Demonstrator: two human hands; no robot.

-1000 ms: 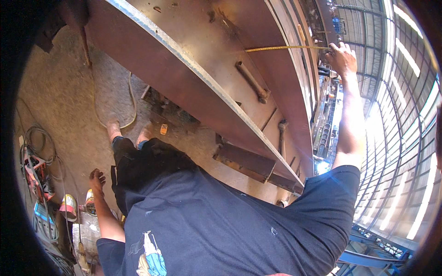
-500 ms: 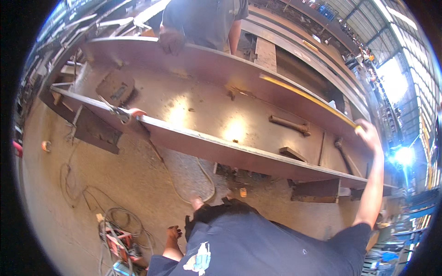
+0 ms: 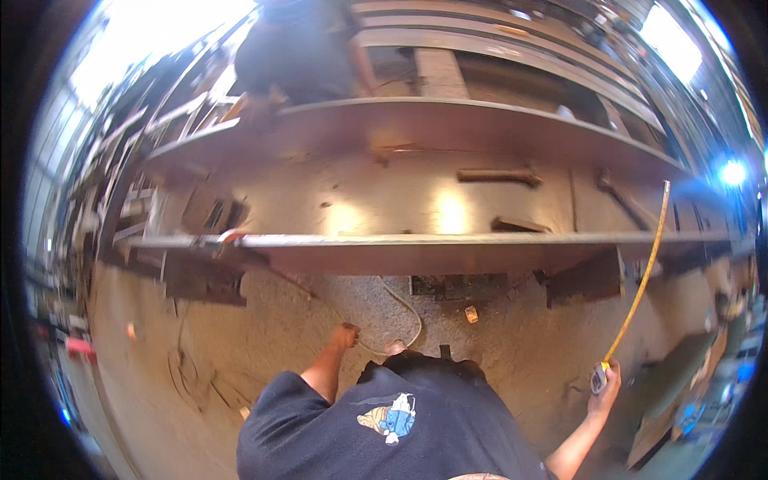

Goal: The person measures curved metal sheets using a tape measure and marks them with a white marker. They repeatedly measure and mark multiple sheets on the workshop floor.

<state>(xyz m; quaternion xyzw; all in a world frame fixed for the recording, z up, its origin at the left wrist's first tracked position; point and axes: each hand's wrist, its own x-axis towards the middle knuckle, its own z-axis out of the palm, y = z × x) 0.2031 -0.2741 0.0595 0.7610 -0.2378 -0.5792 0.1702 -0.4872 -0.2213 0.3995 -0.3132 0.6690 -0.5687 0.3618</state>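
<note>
Right hand [image 3: 606, 392] grips a tape measure [image 3: 598, 378]; left hand [image 3: 346, 336] looks curled, blurred, seemingly empty.

The right hand [image 3: 604, 392] grips a tape measure case [image 3: 598, 378], its yellow blade [image 3: 640, 280] running up and away toward the far side of a long rusty steel beam [image 3: 416, 240] lying across the view; the left hand [image 3: 346, 336] hangs loosely curled and holds nothing, above the gritty floor [image 3: 264, 352]; a pale cable [image 3: 400, 308] loops on the ground just beside it; another person [image 3: 300, 52] stands beyond the beam.
</note>
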